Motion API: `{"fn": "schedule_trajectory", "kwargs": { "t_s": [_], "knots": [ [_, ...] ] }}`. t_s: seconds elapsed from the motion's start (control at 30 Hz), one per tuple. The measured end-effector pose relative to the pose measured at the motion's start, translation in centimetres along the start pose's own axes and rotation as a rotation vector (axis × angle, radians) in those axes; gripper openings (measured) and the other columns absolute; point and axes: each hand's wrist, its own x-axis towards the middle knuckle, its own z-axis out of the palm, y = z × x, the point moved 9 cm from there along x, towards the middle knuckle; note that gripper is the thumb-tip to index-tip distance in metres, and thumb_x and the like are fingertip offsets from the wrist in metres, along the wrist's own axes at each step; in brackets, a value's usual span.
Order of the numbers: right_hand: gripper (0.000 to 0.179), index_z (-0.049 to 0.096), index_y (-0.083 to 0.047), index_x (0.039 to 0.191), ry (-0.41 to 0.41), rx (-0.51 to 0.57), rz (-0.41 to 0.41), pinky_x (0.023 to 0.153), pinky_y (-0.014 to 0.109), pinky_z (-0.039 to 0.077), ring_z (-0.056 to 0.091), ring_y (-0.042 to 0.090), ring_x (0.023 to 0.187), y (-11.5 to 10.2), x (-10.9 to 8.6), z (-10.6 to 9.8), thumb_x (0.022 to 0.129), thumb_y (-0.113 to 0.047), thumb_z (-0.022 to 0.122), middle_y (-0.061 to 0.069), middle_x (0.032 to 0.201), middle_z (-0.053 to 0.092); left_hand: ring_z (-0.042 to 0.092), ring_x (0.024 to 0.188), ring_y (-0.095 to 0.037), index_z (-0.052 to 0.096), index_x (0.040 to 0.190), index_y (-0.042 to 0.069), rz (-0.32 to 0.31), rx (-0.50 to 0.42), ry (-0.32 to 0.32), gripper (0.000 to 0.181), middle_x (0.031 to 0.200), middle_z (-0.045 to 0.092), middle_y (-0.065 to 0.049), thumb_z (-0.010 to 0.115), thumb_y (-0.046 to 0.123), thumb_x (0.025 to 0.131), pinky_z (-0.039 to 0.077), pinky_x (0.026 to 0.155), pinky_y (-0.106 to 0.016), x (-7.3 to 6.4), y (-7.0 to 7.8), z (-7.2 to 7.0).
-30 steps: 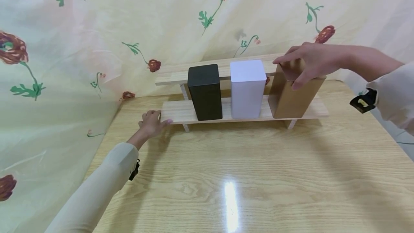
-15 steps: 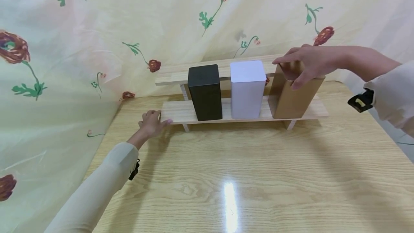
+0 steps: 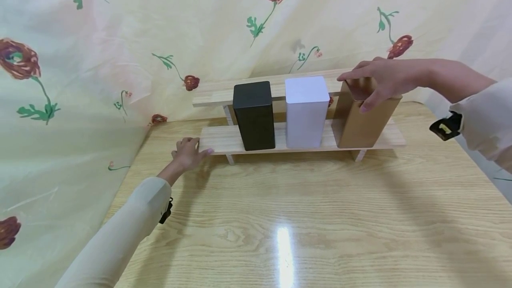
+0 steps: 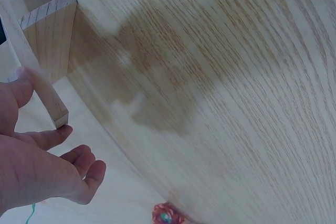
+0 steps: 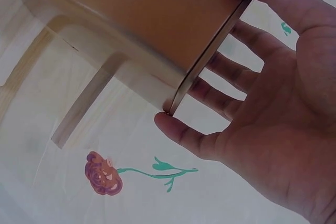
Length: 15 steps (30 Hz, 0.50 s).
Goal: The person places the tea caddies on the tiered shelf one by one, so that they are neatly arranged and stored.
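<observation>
A two-tier wooden shelf (image 3: 218,134) stands against the cloth at the back of the table. My left hand (image 3: 187,154) holds the left end of its lower board; in the left wrist view the thumb lies on the board's (image 4: 50,98) edge and the index finger touches its end corner. On that board stand three tall square canisters: black (image 3: 256,119), white (image 3: 306,114) and gold (image 3: 362,123). My right hand (image 3: 380,79) grips the gold canister around its top from above. In the right wrist view, fingers and thumb spread across the lid rim of the gold canister (image 5: 152,19).
Flowered cloth (image 3: 208,21) hangs behind the shelf and along the left side. The wood-grain table (image 3: 240,208) stretches out in front, with a bright light reflection on it. Shelf legs (image 3: 360,154) show below the lower board.
</observation>
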Motion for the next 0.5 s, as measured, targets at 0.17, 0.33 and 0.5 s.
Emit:
{"fn": "schedule_trajectory", "kwargs": {
  "t_s": [0.17,0.33,0.5],
  "knots": [
    [0.096,0.025,-0.006,0.152,-0.005,-0.014,0.018,0.093,0.054,0.036,0.032,0.038,0.119,0.1,-0.3,0.1,0.077,-0.028,0.082,0.024,0.140,0.035,0.016,0.136,-0.048,0.029,0.148,-0.003,0.006,0.006,-0.001,0.074,0.151,0.022,-0.029,0.052,0.046,0.097,0.019,0.102,-0.064,0.2,0.2,0.0],
    [0.103,0.011,-0.010,0.155,-0.001,-0.037,0.029,0.099,0.067,0.024,0.022,0.049,0.131,-0.3,-1.0,0.2,0.081,-0.037,0.077,0.028,0.152,0.019,0.014,0.137,-0.048,0.028,0.148,-0.003,0.009,-0.004,0.008,0.075,0.152,0.020,-0.029,0.052,0.046,0.097,0.017,0.103,-0.065,0.1,0.2,-0.1],
    [0.098,0.005,-0.018,0.156,0.123,-0.112,0.059,0.092,0.080,0.011,0.004,0.057,0.138,-1.0,-2.7,0.3,0.087,-0.045,0.069,0.025,0.158,0.005,0.009,0.139,-0.049,0.036,0.140,-0.003,0.088,0.007,0.095,0.063,0.154,0.013,-0.029,0.049,0.043,0.099,0.012,0.103,-0.067,-0.7,1.0,-0.4]
  ]
}}
